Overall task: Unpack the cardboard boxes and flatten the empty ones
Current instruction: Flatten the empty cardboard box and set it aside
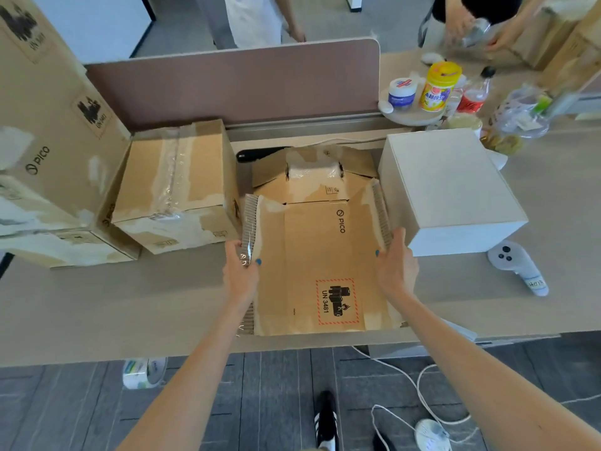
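Centrally on the pale worktop (pixel 130 304) lies a flattened brown cardboard box (pixel 322 255) printed "PICO" and "UN 3481". The left hand (pixel 240 271) grips its left edge and the right hand (pixel 396 265) grips its right edge. A plain white box (pixel 448 190) stands just right.
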Motion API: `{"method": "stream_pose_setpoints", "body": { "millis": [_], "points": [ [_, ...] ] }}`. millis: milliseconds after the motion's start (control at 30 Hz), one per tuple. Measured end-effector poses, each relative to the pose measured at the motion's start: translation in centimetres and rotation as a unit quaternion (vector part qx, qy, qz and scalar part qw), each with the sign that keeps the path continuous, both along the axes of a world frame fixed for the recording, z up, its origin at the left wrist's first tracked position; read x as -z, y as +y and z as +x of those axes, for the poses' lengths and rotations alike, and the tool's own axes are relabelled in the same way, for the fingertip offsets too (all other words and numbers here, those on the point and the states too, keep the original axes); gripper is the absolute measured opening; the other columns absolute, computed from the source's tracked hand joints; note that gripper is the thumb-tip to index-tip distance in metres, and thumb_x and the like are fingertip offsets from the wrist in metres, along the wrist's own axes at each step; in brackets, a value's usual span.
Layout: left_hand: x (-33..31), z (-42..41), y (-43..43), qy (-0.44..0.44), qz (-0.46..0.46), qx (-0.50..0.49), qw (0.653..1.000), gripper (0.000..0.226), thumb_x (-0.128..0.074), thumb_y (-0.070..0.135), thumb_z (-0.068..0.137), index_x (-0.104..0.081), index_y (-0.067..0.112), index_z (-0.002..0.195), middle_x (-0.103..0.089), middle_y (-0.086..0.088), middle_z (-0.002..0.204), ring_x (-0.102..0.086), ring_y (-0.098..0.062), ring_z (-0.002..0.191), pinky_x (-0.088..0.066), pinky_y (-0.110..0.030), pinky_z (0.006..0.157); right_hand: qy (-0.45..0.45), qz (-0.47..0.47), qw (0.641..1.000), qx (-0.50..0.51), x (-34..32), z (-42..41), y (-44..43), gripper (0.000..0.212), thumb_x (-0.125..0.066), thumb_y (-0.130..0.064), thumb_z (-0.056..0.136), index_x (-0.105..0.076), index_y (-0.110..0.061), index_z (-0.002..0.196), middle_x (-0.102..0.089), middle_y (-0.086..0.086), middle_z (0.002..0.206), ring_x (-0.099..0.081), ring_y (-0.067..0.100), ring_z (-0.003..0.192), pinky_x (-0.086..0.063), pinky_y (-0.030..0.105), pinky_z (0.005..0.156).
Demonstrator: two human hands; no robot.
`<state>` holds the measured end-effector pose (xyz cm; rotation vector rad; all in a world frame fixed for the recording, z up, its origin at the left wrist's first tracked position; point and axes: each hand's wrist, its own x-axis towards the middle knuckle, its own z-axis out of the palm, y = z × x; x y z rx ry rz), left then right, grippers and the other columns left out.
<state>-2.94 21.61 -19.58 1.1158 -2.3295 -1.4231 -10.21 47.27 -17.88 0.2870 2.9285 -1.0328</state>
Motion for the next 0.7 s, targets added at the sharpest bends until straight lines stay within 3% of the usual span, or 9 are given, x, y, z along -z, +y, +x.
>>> {"method": "stream_pose_setpoints", "body": {
  "millis": [167,367,467,567,633,700],
  "points": [
    [-2.7,1.7,1.8,0.036,-0.016,-0.013,0.999,0.037,-0.058,-0.001,0.093,-0.045,0.019,0.121,-0.066,-0.008,0.105,-0.054,-0.012,0.063,-0.039,-0.023,0.052,0.035,-0.019,0.999,-0.013,-2.2,1.1,1.2,0.020,-0.046,-0.006,0.093,-0.031,-0.017,0.099,-0.054,0.002,0.087,-0.052,0.027,0.067,-0.044,0.034,0.059],
    [-6.6,4.5,5.3,0.085,-0.048,-0.042,0.994,0.034,-0.058,-0.002,0.093,-0.044,0.019,0.115,-0.064,-0.010,0.096,-0.049,-0.011,0.056,-0.035,-0.012,0.042,0.070,-0.062,0.995,-0.040,-5.1,2.4,4.4,0.018,-0.042,-0.004,0.095,-0.037,-0.015,0.108,-0.054,-0.004,0.089,-0.055,0.025,0.067,-0.046,0.035,0.058],
    [-9.0,6.4,7.3,0.122,-0.066,-0.052,0.989,0.035,-0.057,-0.005,0.092,-0.045,0.016,0.117,-0.063,-0.011,0.092,-0.049,-0.011,0.055,-0.034,-0.012,0.042,0.095,-0.091,0.990,-0.057,-6.7,3.5,5.9,0.018,-0.040,-0.004,0.095,-0.038,-0.013,0.110,-0.056,-0.004,0.087,-0.051,0.019,0.062,-0.035,0.027,0.049],
    [-11.4,8.5,9.0,0.158,-0.088,-0.072,0.981,0.035,-0.052,-0.008,0.092,-0.046,0.012,0.119,-0.059,-0.002,0.081,-0.051,0.000,0.052,-0.036,-0.013,0.045,0.108,-0.115,0.985,-0.073,-8.8,4.5,7.2,0.015,-0.040,-0.005,0.095,-0.037,-0.013,0.107,-0.057,-0.004,0.084,-0.050,0.018,0.061,-0.030,0.025,0.048],
    [-12.9,9.8,9.8,0.177,-0.100,-0.088,0.975,0.036,-0.053,-0.007,0.090,-0.046,0.015,0.118,-0.060,0.003,0.077,-0.051,-0.006,0.055,-0.040,-0.026,0.052,0.119,-0.134,0.980,-0.086,-10.5,5.4,7.8,0.012,-0.041,-0.006,0.096,-0.034,-0.015,0.100,-0.057,-0.003,0.085,-0.051,0.019,0.061,-0.031,0.025,0.048],
    [-14.7,11.3,10.3,0.195,-0.114,-0.102,0.969,0.036,-0.054,-0.006,0.089,-0.045,0.016,0.116,-0.061,0.006,0.075,-0.049,-0.008,0.052,-0.038,-0.029,0.052,0.126,-0.157,0.974,-0.102,-12.0,6.4,8.0,0.014,-0.042,-0.009,0.096,-0.031,-0.018,0.096,-0.057,-0.001,0.086,-0.050,0.015,0.060,-0.029,0.023,0.047]
  ]
}}
